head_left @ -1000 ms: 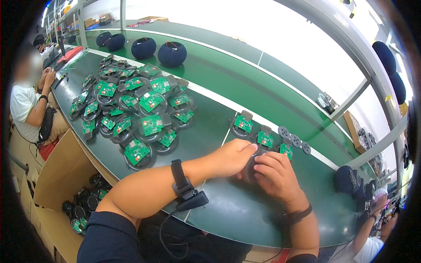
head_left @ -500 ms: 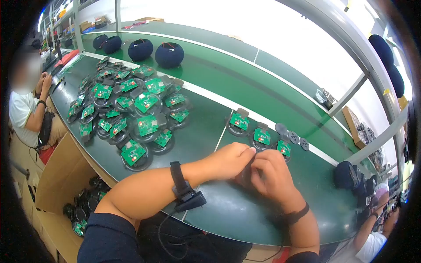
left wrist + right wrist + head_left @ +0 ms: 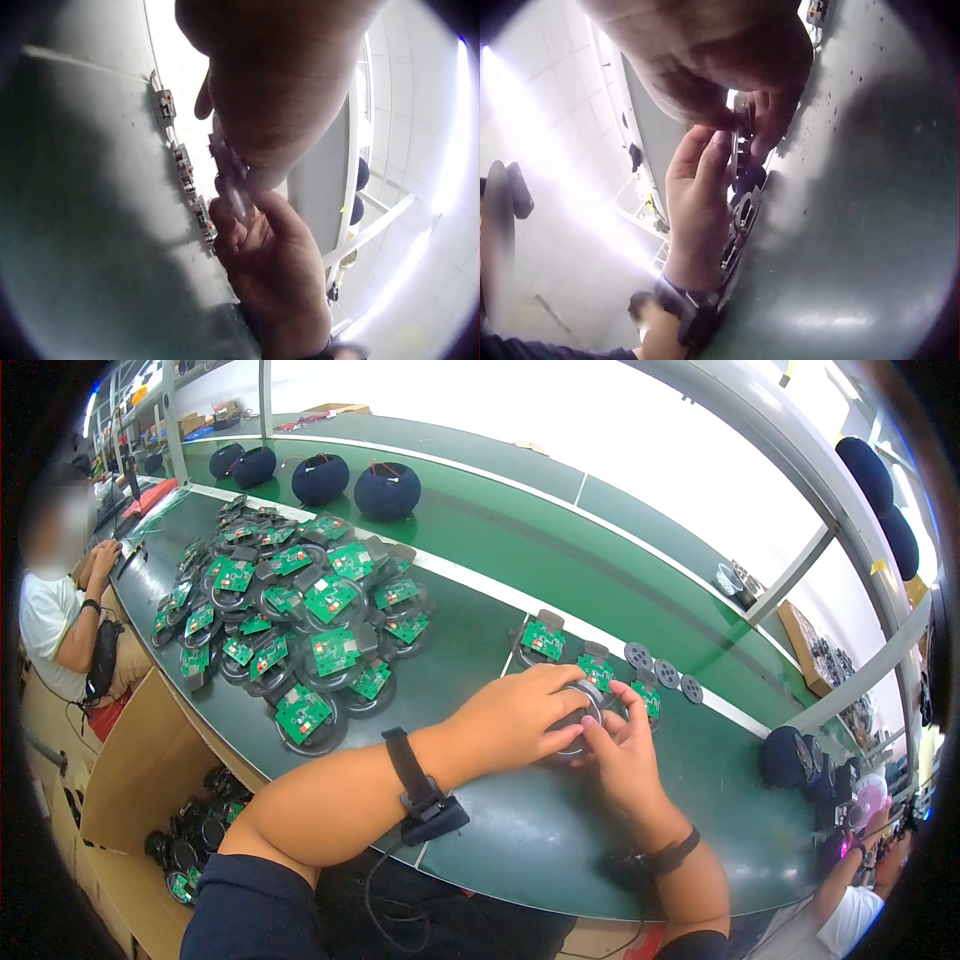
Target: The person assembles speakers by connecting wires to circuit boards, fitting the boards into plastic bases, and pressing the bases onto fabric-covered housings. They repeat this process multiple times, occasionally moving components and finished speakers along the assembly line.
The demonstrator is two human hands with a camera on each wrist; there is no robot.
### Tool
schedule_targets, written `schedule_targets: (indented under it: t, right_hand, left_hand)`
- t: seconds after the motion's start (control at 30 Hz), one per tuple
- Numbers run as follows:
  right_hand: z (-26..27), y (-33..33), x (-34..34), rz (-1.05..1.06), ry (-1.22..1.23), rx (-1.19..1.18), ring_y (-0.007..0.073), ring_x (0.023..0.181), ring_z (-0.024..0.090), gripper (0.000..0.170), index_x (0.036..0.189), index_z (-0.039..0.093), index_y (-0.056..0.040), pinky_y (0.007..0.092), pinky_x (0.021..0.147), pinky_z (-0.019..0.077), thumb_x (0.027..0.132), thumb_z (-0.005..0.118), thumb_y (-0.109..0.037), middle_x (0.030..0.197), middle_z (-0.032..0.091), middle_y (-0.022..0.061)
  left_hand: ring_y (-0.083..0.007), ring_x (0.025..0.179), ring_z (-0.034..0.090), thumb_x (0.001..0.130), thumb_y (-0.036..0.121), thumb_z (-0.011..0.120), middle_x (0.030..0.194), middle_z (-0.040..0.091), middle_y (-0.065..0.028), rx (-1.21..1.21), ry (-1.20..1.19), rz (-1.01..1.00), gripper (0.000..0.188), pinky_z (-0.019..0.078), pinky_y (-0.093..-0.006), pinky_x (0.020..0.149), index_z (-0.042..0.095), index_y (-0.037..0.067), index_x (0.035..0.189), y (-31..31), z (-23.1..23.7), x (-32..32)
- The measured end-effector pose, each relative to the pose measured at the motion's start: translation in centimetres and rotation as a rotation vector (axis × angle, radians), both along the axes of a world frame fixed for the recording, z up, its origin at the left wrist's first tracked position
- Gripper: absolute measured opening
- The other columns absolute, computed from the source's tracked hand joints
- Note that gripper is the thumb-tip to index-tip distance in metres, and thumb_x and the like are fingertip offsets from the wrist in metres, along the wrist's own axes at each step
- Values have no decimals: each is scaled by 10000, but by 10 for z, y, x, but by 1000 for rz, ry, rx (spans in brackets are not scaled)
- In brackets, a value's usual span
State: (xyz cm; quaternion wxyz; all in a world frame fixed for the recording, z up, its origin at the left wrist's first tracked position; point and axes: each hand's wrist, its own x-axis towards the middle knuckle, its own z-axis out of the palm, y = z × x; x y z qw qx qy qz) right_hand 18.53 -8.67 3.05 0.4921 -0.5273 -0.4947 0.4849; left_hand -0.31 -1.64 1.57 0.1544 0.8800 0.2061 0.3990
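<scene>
My left hand (image 3: 520, 715), back upward, grips a round dark disc (image 3: 594, 702) from the left, fingers over its far edge and thumb at its near side. From the right, my right hand (image 3: 628, 760) pinches the same disc between thumb and fingers. The right wrist view has the disc (image 3: 737, 146) edge-on, small parts standing out from one face; much of it is hidden by the fingers. Just beyond the hands, several round black bases with green circuit boards (image 3: 543, 641) stand in a row beside small grey perforated discs (image 3: 665, 673).
A large heap of similar board-topped bases (image 3: 330, 600) covers the table's left. Dark blue fabric balls (image 3: 388, 492) sit on the green belt (image 3: 480, 545) behind. A cardboard box (image 3: 140, 760) with more parts stands below left. Other people sit at both ends.
My left hand has turned so its back faces up, and more of the disc's rim shows. My right fingers have uncurled somewhat and shifted along the disc. The bases in the row stay put.
</scene>
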Motion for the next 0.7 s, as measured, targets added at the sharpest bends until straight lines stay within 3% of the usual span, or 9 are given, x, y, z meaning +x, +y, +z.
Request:
schedule_targets:
  t: [0.1,0.2,0.27,0.4,0.47,0.6,0.7]
  right_hand:
    - [-10,3,2,-70,94,-46,163,922,679,513,1408,340,-48,316,659,600,970,605,-74,1142,643,113]
    - [-15,7,6,-26,233,-91,154,846,692,430,1378,409,-42,315,688,596,995,586,-123,1120,655,110]
    - [-10,5,5,-84,305,-245,173,867,705,308,1285,488,-47,341,709,606,1023,555,-196,1095,669,91]
    - [-17,5,0,-94,307,-203,183,876,712,272,1232,502,-57,360,717,612,1044,528,-252,1075,676,79]
    - [-17,3,-4,-140,292,-180,176,873,711,246,1185,513,-63,356,712,616,1046,531,-265,1069,677,78]
    - [-20,3,1,-112,339,-182,172,874,709,262,1211,509,-62,349,713,619,1046,533,-263,1063,678,75]
    - [-19,2,-1,-74,324,-188,168,874,706,278,1230,509,-57,334,678,616,1041,545,-257,1063,677,68]
  left_hand:
    - [-324,1195,601,905,270,690,1295,605,-157,52,-16,82,325,530,-407,954,646,44,1134,-4,-5,4]
    - [-325,1210,593,918,243,669,1313,596,-164,16,65,85,303,543,-407,944,641,41,1142,-6,-1,6]
    - [-326,1212,594,927,218,650,1297,598,-167,39,110,51,279,562,-404,908,638,39,1141,-6,1,6]
    - [-344,1212,586,910,186,649,1258,599,-170,171,41,75,275,535,-415,957,631,19,1127,-3,-10,15]
    - [-344,1107,602,873,140,650,1138,604,-153,307,-31,83,250,516,-422,920,627,8,1083,-1,-6,16]
    - [-321,962,583,844,109,639,1018,581,-135,209,68,95,217,491,-413,831,621,-1,1031,-5,-3,15]
    - [-298,857,545,845,112,626,911,533,-115,224,-56,88,135,466,-400,733,608,19,941,-2,-10,19]
